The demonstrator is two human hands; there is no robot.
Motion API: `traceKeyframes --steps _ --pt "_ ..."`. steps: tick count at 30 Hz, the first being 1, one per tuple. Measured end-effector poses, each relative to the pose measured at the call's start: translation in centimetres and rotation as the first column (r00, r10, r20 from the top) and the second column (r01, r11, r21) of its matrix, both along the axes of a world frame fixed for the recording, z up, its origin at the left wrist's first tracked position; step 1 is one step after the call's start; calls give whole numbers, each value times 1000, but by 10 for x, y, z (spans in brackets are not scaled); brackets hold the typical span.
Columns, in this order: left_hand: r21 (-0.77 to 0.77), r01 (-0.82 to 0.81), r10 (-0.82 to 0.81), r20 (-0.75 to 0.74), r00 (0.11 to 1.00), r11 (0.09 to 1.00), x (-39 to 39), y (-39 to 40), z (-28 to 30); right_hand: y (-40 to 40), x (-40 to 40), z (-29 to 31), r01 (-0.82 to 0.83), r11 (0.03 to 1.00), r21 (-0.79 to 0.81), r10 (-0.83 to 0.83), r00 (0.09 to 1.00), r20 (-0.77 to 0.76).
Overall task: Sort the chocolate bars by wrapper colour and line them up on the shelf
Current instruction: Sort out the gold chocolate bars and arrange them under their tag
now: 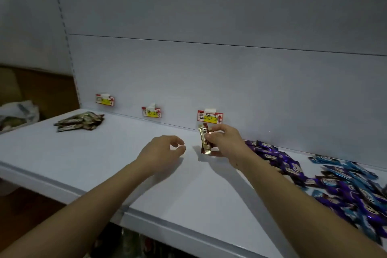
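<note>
**Below the third tag, a gold bar held upright**

Just under the third tag [210, 116], the right hand [225, 142] pinches a gold bar [204, 140] between thumb and curled fingers. The bar stands nearly upright, its lower crimped end close to the shelf [117, 153]; whether it touches I cannot tell. Its wrapper is shiny foil, gold with a dark brown panel, long and narrow with flattened ends.

Left of that tag, the left hand [162, 151] hovers low over the shelf with fingers loosely curled, thumb and forefinger apart, holding nothing.

The shelf is a smooth, matt white board with a rounded front lip; behind it rises a flat pale back panel [209, 73] crossed by one thin seam. Three small paper tags stick to the panel's foot, each white with a red border, a yellow patch and handwritten marks too blurred to read: the third tag, a middle tag [151, 111] to its left, and a far tag [105, 100] further left.

Well left of the third tag, beneath the far tag, lies a small heap of gold bars [80, 123], glossy and overlapping. Right of the third tag sprawls a loose, crinkled pile of purple bars [278, 158], and beyond them blue bars [343, 166], mixed together toward the shelf's right end.
</note>
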State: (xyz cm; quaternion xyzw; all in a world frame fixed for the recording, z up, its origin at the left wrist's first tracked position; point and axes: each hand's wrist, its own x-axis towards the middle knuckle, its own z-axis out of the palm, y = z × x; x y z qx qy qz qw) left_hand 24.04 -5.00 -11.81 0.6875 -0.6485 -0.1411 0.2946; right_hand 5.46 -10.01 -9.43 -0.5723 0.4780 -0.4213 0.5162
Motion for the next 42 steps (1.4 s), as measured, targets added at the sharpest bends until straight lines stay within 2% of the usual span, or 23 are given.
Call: traceKeyframes --steps 5,12,18,24,28,32,34,38,42 --pt "39 -86 74 240 968 996 91 19 -14 -16 93 -6 -110 994 -14 109 991 -73" --pt "86 -170 121 404 907 982 203 26 -23 -34 243 -4 -234 970 -69 226 968 -112" --pt "128 -185 117 413 903 974 261 19 -28 -55 369 -10 -318 931 -178 276 934 -226" --pt "114 -172 107 435 894 978 268 12 -42 -87 441 -22 -287 887 -363 143 916 -375" --pt "118 -177 109 440 891 977 269 11 -42 -102 456 -30 -339 828 -446 50 838 -544" --pt "118 -190 121 436 892 975 272 12 -44 -98 438 -32 -344 825 -448 53 837 -545" --pt "123 -201 131 426 895 972 271 14 -42 -89 417 -29 -389 811 -437 77 811 -580" --pt "193 -266 171 401 900 945 259 14 -28 -65 359 -20 -516 771 -374 116 691 -714" --pt "190 -291 205 376 904 937 212 9 -11 -36 281 -3 -574 754 -321 132 610 -782"
